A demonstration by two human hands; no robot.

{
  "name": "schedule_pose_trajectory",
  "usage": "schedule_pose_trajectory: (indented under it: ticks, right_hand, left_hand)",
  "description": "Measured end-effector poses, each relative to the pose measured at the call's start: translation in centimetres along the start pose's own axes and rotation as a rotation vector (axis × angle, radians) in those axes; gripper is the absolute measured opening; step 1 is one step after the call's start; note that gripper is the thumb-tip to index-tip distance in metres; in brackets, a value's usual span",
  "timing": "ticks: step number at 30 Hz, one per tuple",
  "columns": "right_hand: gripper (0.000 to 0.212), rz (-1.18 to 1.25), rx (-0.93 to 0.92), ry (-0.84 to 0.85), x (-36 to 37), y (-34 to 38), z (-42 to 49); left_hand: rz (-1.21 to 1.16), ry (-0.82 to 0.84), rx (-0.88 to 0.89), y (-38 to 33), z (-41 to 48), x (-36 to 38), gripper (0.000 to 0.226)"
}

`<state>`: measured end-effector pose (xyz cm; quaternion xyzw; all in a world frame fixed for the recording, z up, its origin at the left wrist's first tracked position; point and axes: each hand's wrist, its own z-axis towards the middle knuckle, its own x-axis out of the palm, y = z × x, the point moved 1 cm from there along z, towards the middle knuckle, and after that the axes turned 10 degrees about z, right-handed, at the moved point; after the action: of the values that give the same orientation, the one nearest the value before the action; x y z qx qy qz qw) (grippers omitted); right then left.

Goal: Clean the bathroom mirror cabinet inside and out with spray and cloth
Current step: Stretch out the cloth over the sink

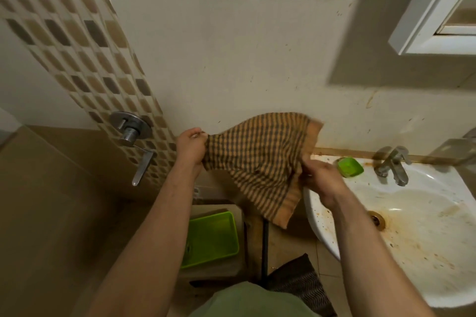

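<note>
An orange and grey checked cloth hangs stretched between my two hands, in front of the wall left of the sink. My left hand grips its left edge in a bunch. My right hand grips its right side near the sink's rim. The white mirror cabinet hangs on the wall at the upper right, its lower corner in view. No spray bottle is in view.
A stained white sink with a chrome tap and a green soap dish lies at the right. A green tray sits low on the floor. A chrome shower mixer sticks out of the tiled wall at the left.
</note>
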<state>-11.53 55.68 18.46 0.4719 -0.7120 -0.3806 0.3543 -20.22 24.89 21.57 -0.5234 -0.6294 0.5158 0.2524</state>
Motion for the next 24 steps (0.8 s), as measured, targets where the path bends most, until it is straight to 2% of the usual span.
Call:
schedule_pose_trajectory:
  ticks: [6, 9, 10, 11, 13, 15, 16, 18, 21, 24]
  right_hand:
    - [0.02, 0.16, 0.009, -0.154, 0.3, -0.4, 2.0]
    - [0.011, 0.089, -0.063, -0.234, -0.6, 0.3, 2.7]
    - [0.012, 0.023, -0.098, -0.246, -0.8, 0.4, 2.5]
    - [0.027, -0.056, -0.129, -0.248, -1.1, 0.5, 2.3]
    - [0.052, -0.187, -0.194, -0.158, -1.5, 0.4, 1.7]
    - [0.05, -0.303, -0.226, 0.05, -1.2, 0.3, 1.1]
    - [0.048, -0.338, -0.218, 0.141, -1.0, 0.0, 0.9]
    - [0.051, -0.54, -0.237, 0.244, -0.9, 0.0, 0.7]
    - [0.059, -1.069, -0.311, 0.286, -1.1, -0.2, 1.3]
    - [0.048, -1.333, -0.392, 0.277, -1.1, -0.9, 1.9]
  left_hand:
    - [0.029, 0.003, -0.106, 2.5, -0.4, -1.6, 0.027]
    - [0.141, 0.018, -0.114, 3.4, -0.7, -2.8, 0.031]
    - [0.192, 0.016, -0.108, 3.7, -0.8, -3.1, 0.031]
    - [0.258, 0.015, -0.1, 3.9, -1.0, -3.3, 0.03]
    - [0.396, 0.051, -0.099, 4.0, -1.4, -3.6, 0.022]
    - [0.481, 0.17, -0.104, 4.1, -1.7, -3.7, 0.016]
    - [0.517, 0.249, -0.098, 4.2, -1.9, -3.6, 0.023]
    - [0.693, 0.417, -0.044, 4.3, -1.9, -3.4, 0.051]
    - [1.261, 0.588, 0.15, 5.0, -2.1, -2.6, 0.097]
    - [1.675, 0.68, 0.427, 6.4, -2.7, -1.3, 0.121]
